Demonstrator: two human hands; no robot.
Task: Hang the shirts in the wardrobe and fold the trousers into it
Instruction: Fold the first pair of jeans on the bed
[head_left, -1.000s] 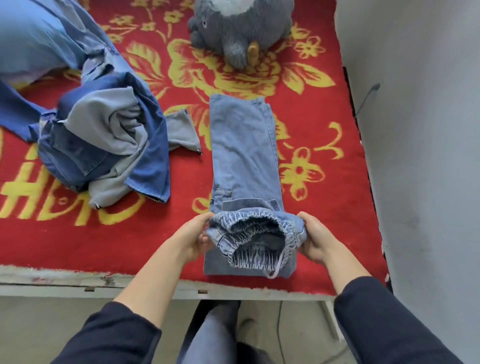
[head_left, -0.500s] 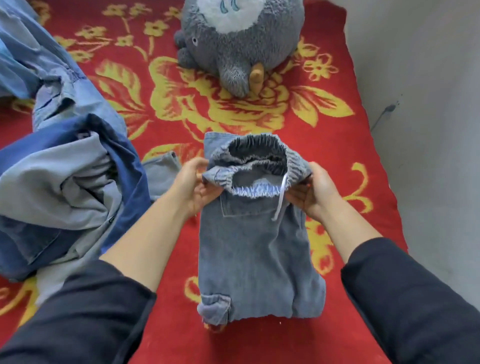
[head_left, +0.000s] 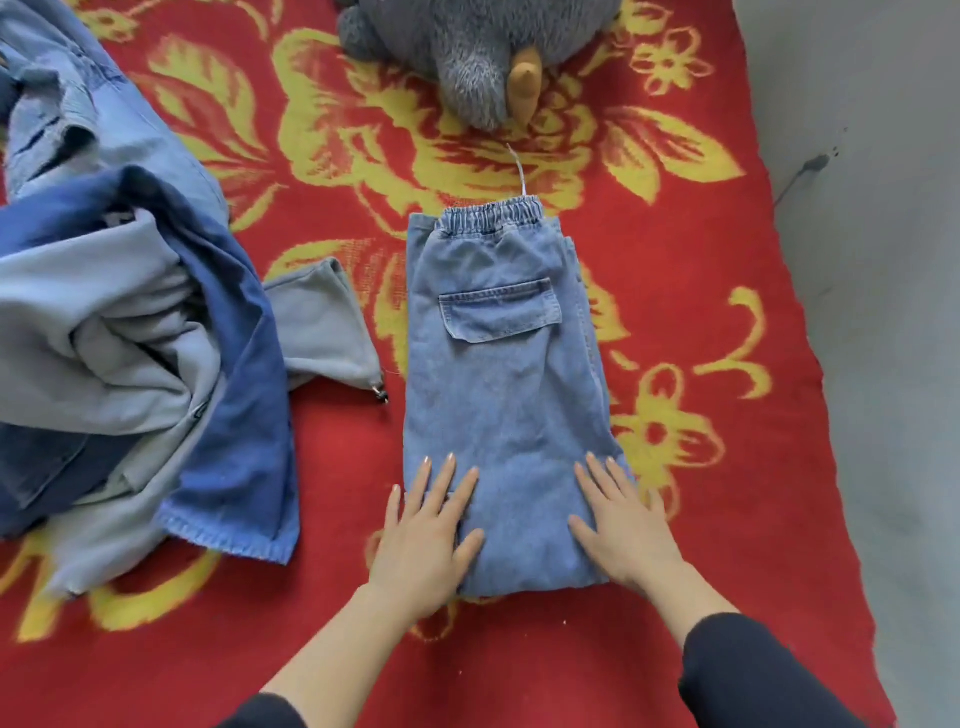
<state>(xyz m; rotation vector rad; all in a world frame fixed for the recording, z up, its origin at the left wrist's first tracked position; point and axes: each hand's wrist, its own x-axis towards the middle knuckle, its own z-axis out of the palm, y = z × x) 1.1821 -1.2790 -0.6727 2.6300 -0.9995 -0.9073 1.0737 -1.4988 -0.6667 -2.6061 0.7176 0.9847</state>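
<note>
Barely begun, by the look of it — left hand (head_left: 423, 540) and right hand (head_left: 621, 525), fingers flat and spread, gripping nothing, press one folded pair of trousers (head_left: 498, 389) onto the red blanket (head_left: 332, 467); a heap of clothes (head_left: 119, 338) lies just beside, unsorted; nothing appears stowed yet.

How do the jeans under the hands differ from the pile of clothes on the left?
The jeans lie flat, folded into a rectangle; the pile of clothes is crumpled and heaped. The jeans are one light blue piece; the pile mixes dark blue, light blue and grey cloth. The left hand and right hand press flat on the jeans; no hand touches the pile. Both lie on the red blanket.
</note>
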